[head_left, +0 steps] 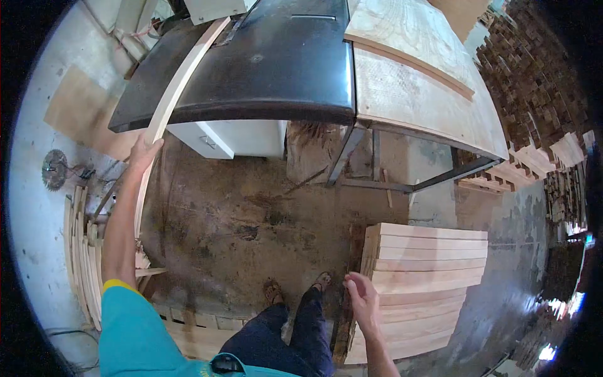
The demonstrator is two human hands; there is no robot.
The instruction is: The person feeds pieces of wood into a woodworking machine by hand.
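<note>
A long, pale wooden strip [182, 78] runs from the machine down past the front edge of the dark metal table [276, 69]. My left hand [146, 151] is closed around it just off that edge, arm stretched forward. The strip's lower part hangs along my forearm, and its far end meets the machine at the top. Low on the right, my right hand [363, 300] hangs with loosely curled fingers and the thumb apart. Nothing shows in it. Beside and below this hand lies a stack of light wooden boards [430, 261], layered flat near the floor.
A wooden side table [414, 81] on a metal frame adjoins the dark table and carries a plywood sheet [411, 34]. Thin strips [78, 251] lean at the left wall, near a saw blade [54, 169]. A white cabinet [245, 138] stands underneath. Wood piles [527, 69] fill the right.
</note>
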